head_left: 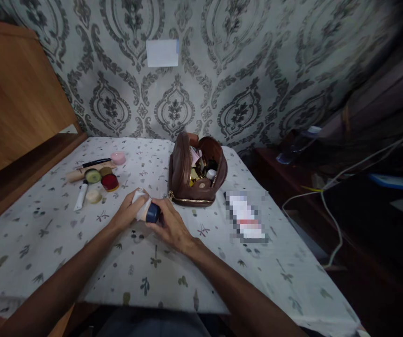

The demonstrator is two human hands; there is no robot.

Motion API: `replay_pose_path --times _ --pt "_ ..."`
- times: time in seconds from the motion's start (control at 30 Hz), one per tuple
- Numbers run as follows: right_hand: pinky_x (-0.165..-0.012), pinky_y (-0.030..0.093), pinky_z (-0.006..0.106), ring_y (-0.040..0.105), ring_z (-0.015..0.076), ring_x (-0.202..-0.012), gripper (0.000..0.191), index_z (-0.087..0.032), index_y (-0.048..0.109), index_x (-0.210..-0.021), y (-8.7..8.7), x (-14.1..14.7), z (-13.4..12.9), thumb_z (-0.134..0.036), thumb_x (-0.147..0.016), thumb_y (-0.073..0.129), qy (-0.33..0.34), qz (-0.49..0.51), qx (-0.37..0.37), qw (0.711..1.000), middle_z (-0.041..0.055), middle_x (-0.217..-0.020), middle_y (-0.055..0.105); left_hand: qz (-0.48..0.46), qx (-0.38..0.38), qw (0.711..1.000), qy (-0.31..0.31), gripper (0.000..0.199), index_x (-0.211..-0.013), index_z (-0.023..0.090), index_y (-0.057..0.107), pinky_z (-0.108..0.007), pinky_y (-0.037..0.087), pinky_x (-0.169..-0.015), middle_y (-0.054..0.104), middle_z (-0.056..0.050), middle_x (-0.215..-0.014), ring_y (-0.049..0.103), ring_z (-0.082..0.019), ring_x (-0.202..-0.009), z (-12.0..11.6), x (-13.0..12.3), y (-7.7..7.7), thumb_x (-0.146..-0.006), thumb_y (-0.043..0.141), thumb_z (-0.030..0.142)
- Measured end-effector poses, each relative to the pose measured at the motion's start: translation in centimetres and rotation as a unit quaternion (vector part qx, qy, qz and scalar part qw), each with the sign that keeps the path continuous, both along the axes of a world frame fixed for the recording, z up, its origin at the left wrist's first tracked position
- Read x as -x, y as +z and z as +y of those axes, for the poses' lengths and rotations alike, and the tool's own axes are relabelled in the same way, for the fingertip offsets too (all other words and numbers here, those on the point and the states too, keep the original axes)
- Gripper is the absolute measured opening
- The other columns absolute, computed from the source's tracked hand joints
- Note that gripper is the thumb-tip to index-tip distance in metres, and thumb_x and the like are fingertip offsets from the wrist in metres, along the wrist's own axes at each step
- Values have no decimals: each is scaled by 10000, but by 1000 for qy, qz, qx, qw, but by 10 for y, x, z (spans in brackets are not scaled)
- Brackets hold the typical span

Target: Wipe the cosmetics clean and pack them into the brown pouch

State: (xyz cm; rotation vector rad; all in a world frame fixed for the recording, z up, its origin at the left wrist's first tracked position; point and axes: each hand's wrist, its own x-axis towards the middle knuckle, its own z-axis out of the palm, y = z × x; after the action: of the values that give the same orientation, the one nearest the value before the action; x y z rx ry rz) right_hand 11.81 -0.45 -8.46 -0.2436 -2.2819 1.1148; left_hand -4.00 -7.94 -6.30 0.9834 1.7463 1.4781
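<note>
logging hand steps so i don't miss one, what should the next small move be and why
I'd probably slide what looks like a white wipe toward the dark blue end of the container: the left hand presses it against the paler part, while the right hand steadies the blue end, which looks uncovered.

Dim, soft light; dark, stretched edges

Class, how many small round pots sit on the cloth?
5, left of the bag: pink one at the back; olive one, green one and red one midway; cream one nearest.
</note>
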Motion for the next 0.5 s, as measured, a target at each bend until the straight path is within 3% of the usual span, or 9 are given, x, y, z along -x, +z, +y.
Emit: replay_pose_path --times 0.13,0.27,0.5 --pt "-1070 432 436 481 262 -1250 517 -229 424 -1421 -2 -2 1 -294 -934 589 28 7 -94 995 138 -1337 475 -107 28 994 27 262 -721 187 586 -234 420 -517 557 29 -623 517 -138 -564 0 1 6 -651 643 433" --pt "-1132 379 431 390 259 -1354 409 -182 469 -1382 -1 -3 1 -201 -974 487 52 35 -190 980 174 -1421 414 -169 23 985 3 295 -649 190 569 -257 456 -525 570 9 -609 536 -145 -567 -2 1 13 -574 692 447" --pt "-1100 427 400 413 243 -1335 428 -190 437 -1380 -7 0 -3 -283 -970 516 9 58 -158 986 170 -1380 422 -218 -42 975 22 275 -765 183 611 -256 501 -564 634 0 -687 618 -173 -655 0 -7 -1 -633 670 417"
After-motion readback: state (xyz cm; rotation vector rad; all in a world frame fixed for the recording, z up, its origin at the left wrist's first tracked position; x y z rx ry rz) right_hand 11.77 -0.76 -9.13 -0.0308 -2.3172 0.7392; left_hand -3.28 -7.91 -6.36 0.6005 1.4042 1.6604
